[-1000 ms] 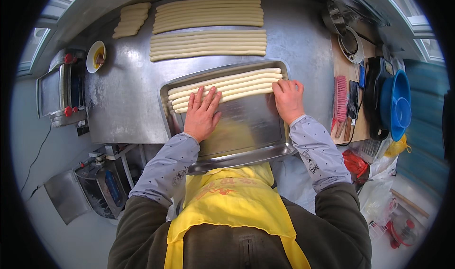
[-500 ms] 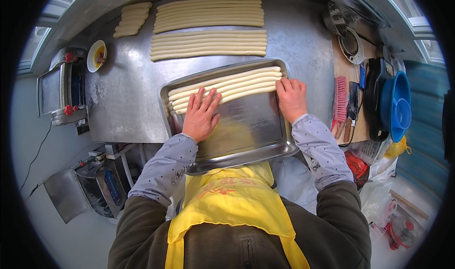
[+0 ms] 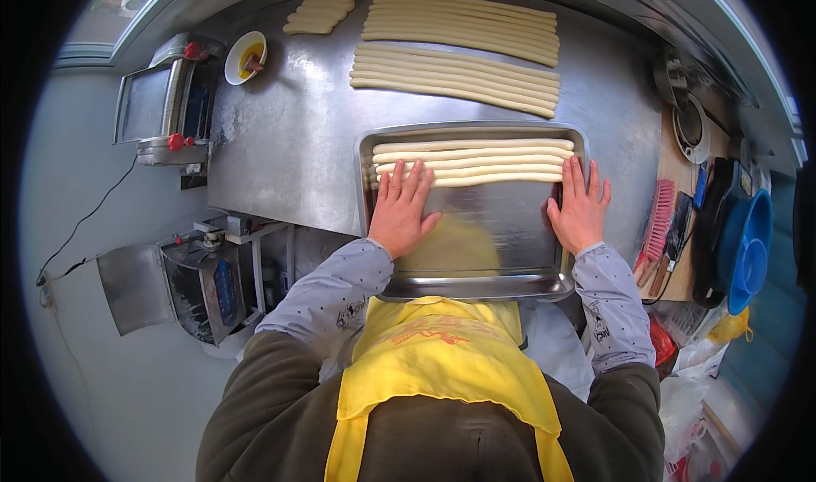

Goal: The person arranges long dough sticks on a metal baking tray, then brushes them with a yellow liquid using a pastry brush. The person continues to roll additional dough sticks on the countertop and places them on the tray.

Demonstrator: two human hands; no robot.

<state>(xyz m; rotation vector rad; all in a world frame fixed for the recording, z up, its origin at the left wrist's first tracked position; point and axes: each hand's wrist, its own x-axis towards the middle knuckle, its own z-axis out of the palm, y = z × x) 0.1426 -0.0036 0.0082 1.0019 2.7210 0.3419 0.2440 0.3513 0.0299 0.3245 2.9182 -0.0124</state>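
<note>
Left hand (image 3: pixel 401 218), right hand (image 3: pixel 582 214) well apart, both spread, touching dough strips (image 3: pixel 484 165), far tray rim (image 3: pixel 472 127) beyond, tray bottom (image 3: pixel 518 218) showing nearside

Looking steeply down from up on the wearer's head, going super wide with the fisheye, facing from the near edge of the bench (image 3: pixel 289 159) toward its far edge, sitting pretty close, squeezing in its near left corner too.

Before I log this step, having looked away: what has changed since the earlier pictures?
The right hand has uncurled, now spread at the right ends of the dough strips; the view turned. Unchanged: left hand near their left ends, strips in the tray.
</note>
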